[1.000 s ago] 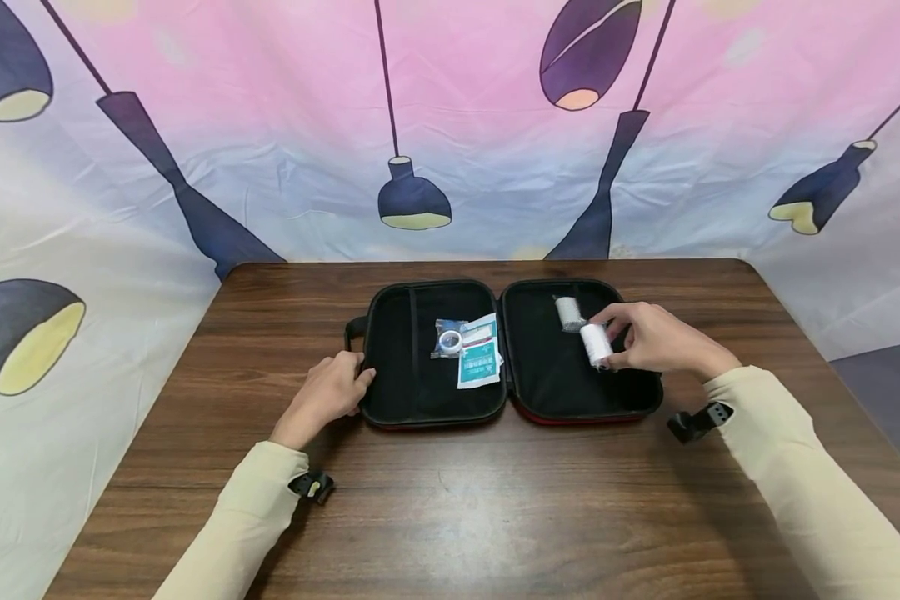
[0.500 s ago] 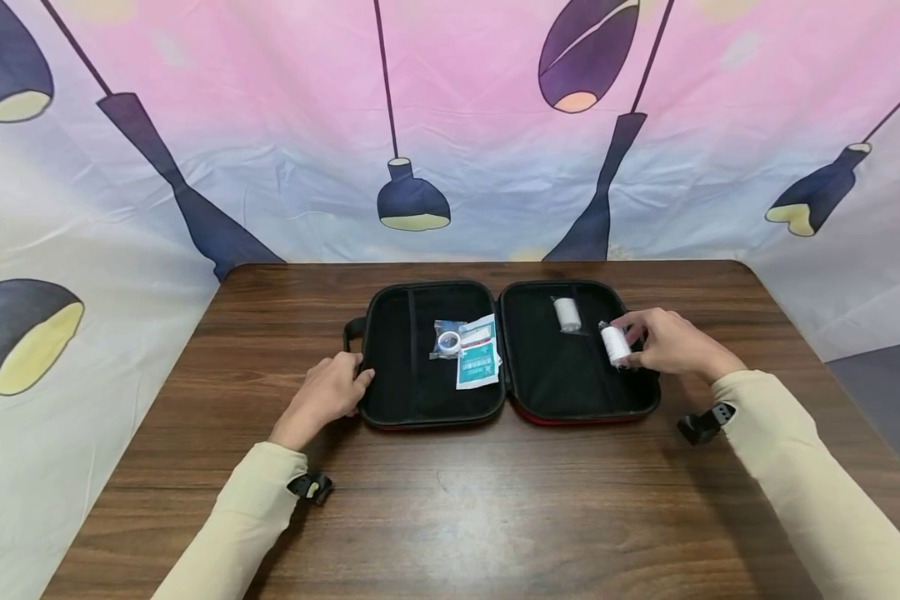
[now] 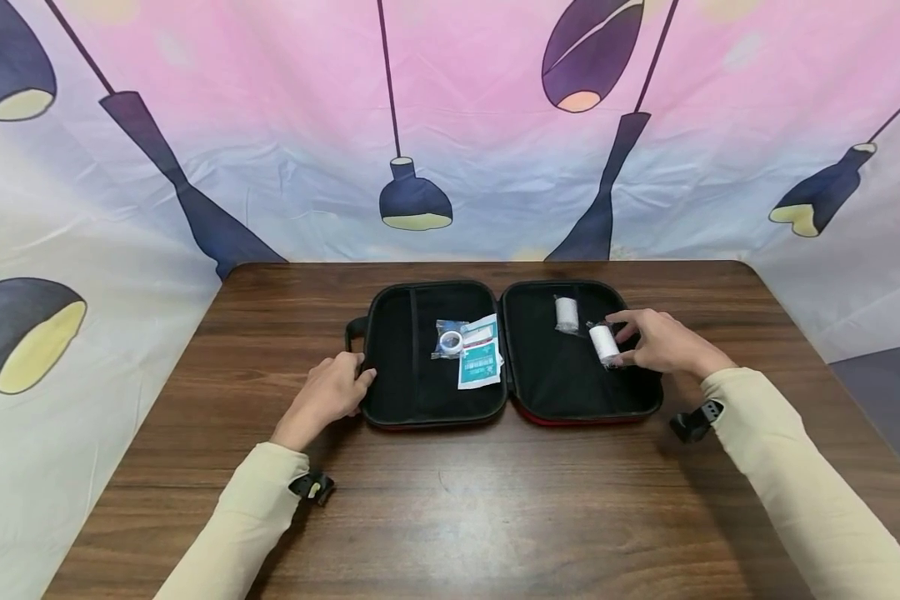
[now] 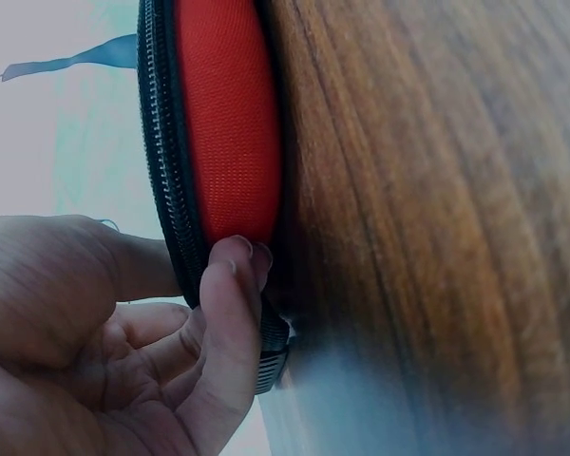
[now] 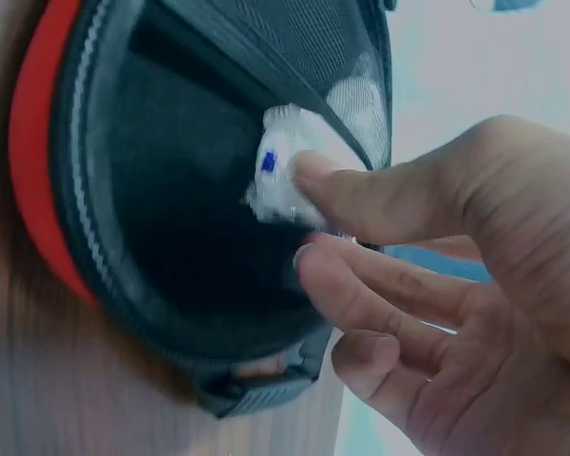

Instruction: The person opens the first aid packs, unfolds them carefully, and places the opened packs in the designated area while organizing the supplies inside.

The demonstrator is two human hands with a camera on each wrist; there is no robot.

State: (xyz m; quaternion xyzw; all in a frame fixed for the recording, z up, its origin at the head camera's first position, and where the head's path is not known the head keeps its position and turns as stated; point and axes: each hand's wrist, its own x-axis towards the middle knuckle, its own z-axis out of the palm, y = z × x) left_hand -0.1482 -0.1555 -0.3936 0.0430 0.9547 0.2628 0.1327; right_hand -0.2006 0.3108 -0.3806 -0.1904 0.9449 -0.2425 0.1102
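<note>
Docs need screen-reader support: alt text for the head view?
A person's right grip pinches a white roll at an open black case, near a second roll. The left grip holds the case's left edge; small packets lie inside.

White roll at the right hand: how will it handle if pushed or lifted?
The white roll looks cylindrical, so a sideways push would probably make it roll. Its clear wrapper looks shiny, so it may feel slick, though the crinkled end could snag and slow rolling.
</note>
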